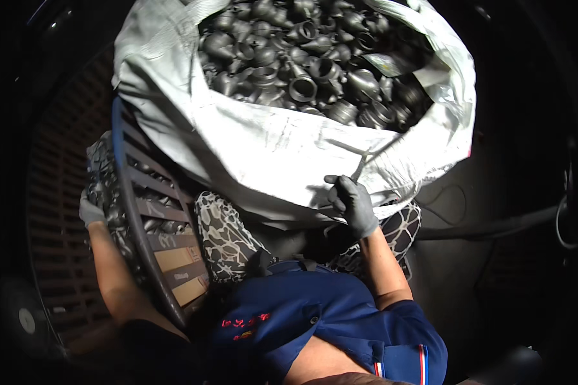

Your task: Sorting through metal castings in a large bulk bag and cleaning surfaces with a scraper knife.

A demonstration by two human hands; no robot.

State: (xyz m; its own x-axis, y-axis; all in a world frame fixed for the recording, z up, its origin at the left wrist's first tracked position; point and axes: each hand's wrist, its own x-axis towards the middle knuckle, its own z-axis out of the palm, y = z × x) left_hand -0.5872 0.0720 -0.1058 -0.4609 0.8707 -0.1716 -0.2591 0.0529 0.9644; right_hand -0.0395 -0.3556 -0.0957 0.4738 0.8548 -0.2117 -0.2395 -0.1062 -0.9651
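My left hand (92,209), in a grey glove, reaches over the rim of a slatted crate (119,144) at the left. It touches the dark, shiny parts (113,208) heaped inside; its fingers are mostly hidden. In front of the big white woven bag (270,147), my right hand (354,204) in a dark grey glove has its fingers curled. A thin dark strip (380,153) rises from it against the bag; whether it is a tool or a strap I cannot tell. Black, hollow, rounded moulded parts (302,88) fill the bag.
The bag stands close before my patterned trouser legs (228,234). A clear plastic packet (384,64) lies on the parts inside it. To the right a dark hose (488,224) runs across. Another slatted panel (64,224) stands at the far left.
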